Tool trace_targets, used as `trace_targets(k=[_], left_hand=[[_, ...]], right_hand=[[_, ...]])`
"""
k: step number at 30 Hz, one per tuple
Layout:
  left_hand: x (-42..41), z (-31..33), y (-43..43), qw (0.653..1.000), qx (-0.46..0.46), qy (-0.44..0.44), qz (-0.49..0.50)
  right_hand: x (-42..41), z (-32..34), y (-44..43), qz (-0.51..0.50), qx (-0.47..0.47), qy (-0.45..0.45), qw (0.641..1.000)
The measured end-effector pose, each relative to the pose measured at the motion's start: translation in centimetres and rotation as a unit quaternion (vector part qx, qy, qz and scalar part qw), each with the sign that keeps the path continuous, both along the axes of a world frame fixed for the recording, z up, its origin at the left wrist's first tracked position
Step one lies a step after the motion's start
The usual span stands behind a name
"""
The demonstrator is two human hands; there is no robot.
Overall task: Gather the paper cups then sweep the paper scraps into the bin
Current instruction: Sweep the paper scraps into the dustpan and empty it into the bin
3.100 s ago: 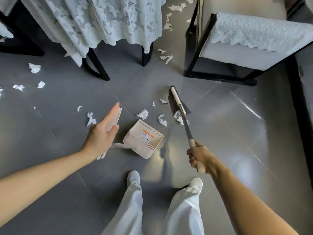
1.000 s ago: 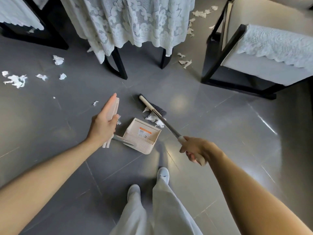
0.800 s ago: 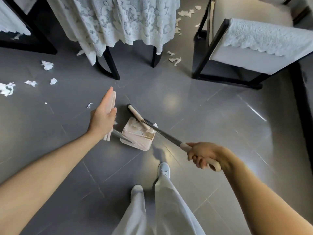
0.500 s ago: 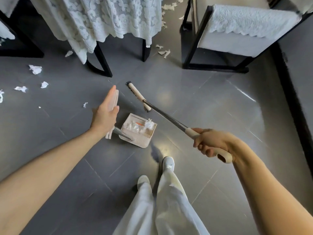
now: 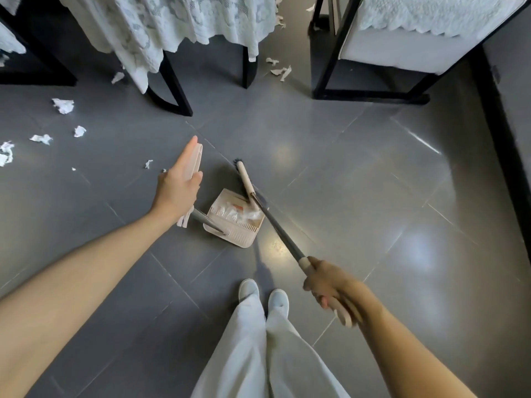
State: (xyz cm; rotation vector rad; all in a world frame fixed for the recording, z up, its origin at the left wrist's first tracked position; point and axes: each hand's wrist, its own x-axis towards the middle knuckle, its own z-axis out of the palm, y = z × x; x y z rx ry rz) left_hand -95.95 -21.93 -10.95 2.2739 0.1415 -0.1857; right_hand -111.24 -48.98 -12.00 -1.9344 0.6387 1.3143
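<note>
while the dustpan point(image 5: 235, 226) sits flat on the grey floor point(image 5: 373, 196) just ahead of the person's shoes point(image 5: 264, 291), a small heap of paper scraps point(image 5: 244, 215) lies inside it. the broom point(image 5: 275, 229) has its brush head point(image 5: 244, 179) at the pan's open edge, with one end over the lip. the left hand point(image 5: 178, 185) holds the pan's upright handle, fingers straight along the flat grip and the thumb pinching it from the front. the right hand point(image 5: 330, 288) is curled round the end of the broom's handle.

from where i stand, the step looks to be pulling this little pile fully into the pan. to do it well, i'd press the lip hard against the tile so nothing slides under. i'd draw the bristles in short, low strokes toward the back wall, then lift the brush away gently so the light paper doesn't flick out. the pan wants tipping back a touch before it leaves the floor.

loose scraps point(image 5: 63, 105) lie well apart to the left. torn bits point(image 5: 281, 70) lie beyond, between the lace cloth point(image 5: 186, 21) and the chair point(image 5: 402, 53), so plenty is left. i can see no bin and no paper cups from here.
</note>
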Motion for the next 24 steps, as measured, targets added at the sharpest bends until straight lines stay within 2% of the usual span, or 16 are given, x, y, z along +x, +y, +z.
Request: trace_targets(k=[3,5,14,20,24], left_hand=[[-0.8,0.3,0.2,1.000,0.004,0.000,0.015],[-2.0,0.6,0.7,1.000,0.014,0.002,0.019],[-7.4,2.0,5.9,0.995,0.011,-0.019,0.096],[-8.1,2.4,10.9,0.989,-0.012,-0.022,0.148],[-7.8,2.3,15.0,0.986,-0.037,-0.014,0.163]], right_hand=[[0.2,1.5,-2.3,-0.145,0.073,0.046,0.986],[0.3,2.8,-3.6,-0.148,0.097,0.057,0.983],[3.1,4.9,-0.4,-0.080,0.113,-0.044,0.989],[7.1,3.8,6.2,-0.005,0.061,-0.127,0.990],[9.6,2.5,11.8,0.089,-0.009,-0.144,0.985]])
